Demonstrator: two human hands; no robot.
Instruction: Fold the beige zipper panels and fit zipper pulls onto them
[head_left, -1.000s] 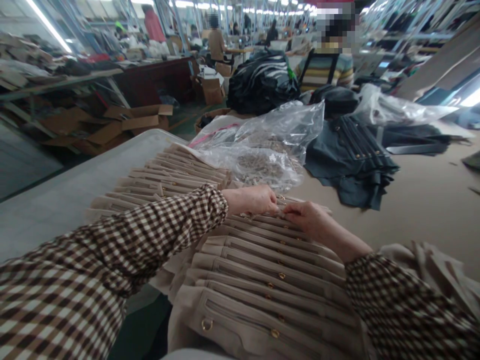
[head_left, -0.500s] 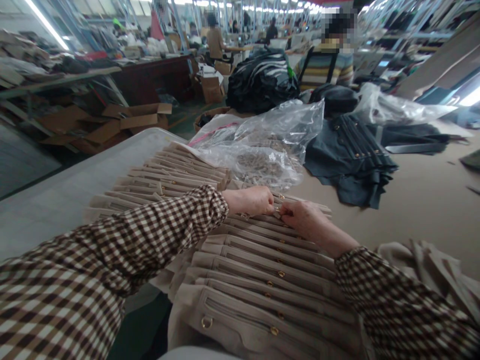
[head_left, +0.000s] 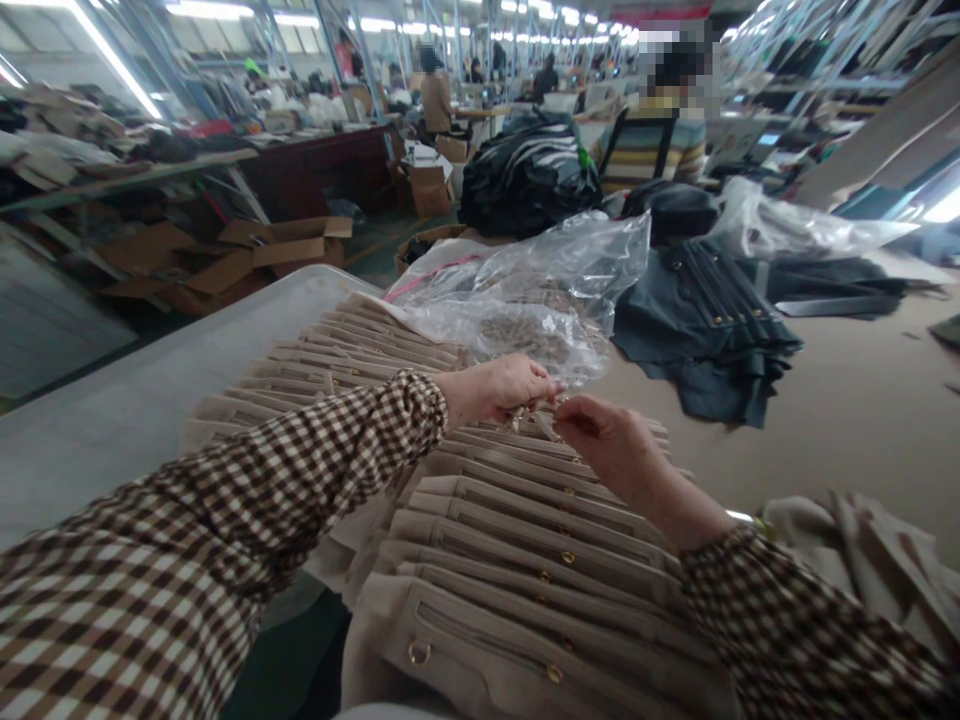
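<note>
A row of overlapping beige fabric panels (head_left: pixel 480 545) with zippers and gold-coloured rings lies before me. My left hand (head_left: pixel 506 388) is closed above the far part of this row. Small tan tabs with metal bits (head_left: pixel 517 415) show below its fingers. Right beside it, my right hand (head_left: pixel 611 435) is closed in a pinch, its fingertips almost meeting the left ones. What the right fingertips pinch is too small to make out. Just beyond the hands lies a clear plastic bag (head_left: pixel 540 325) with many small tan pieces inside.
More beige panels (head_left: pixel 360 345) fan out at the left beside a whitish translucent surface (head_left: pixel 247 330). Dark panels (head_left: pixel 705 330) with zippers lie at the right back. Beige cloth (head_left: pixel 847 550) is heaped at the right. A dark pile (head_left: pixel 529 175) and a seated person (head_left: pixel 652 145) are beyond.
Both hands have lifted slightly from the zipper of a panel. The left hand now shows small tan tabs below its fingers. The view has shifted a little.
</note>
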